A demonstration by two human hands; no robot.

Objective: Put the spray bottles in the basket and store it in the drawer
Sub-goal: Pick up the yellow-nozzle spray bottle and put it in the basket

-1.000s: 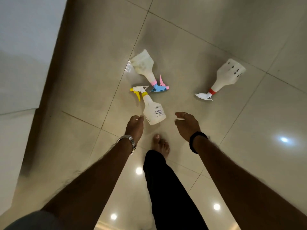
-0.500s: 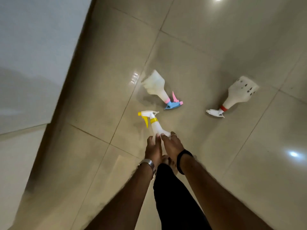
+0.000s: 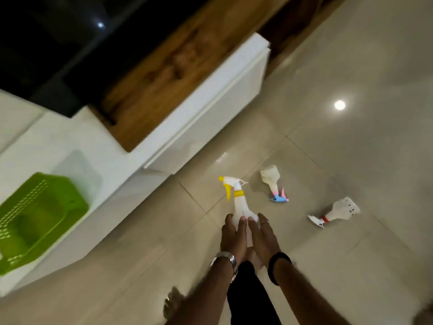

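A white spray bottle with a yellow nozzle (image 3: 238,201) is lifted off the floor, gripped around its body by my left hand (image 3: 230,235) and my right hand (image 3: 263,238) together. Two more bottles lie on the tiled floor: one with a pink and blue nozzle (image 3: 273,181) just beyond, and one with a red collar and white nozzle (image 3: 337,212) to the right. The green basket (image 3: 46,207) stands on a white cabinet top at the left. An open drawer (image 3: 206,109) with a wooden inside and white front juts out behind.
A white low cabinet (image 3: 82,141) runs along the left, with a dark surface (image 3: 46,43) above it. My dark trouser leg (image 3: 250,294) and a bare foot (image 3: 172,303) are at the bottom. Glossy floor tiles (image 3: 351,148) spread to the right.
Both hands closed around the yellow-nozzled bottle and raised it off the floor. The view swung left, bringing the basket, cabinet and open drawer into sight.
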